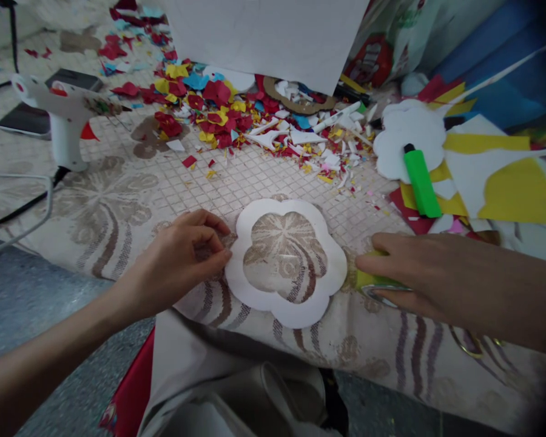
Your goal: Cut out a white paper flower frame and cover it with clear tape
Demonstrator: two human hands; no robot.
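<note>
A white flower-shaped paper frame with a flower-shaped opening lies flat near the table's front edge. At its left rim is my left hand, fingers curled and thumb tip at the paper's edge. To the right of the frame, my right hand is closed over a yellow-green object with a curved, shiny metal edge. Most of that object is hidden under the hand, so its kind does not show.
Red, yellow, blue and white paper scraps pile up at the back. A white glue gun stands at left with its cord. On the right lie a green highlighter, white flower cut-outs and yellow sheets. Gold-coloured handles show at lower right.
</note>
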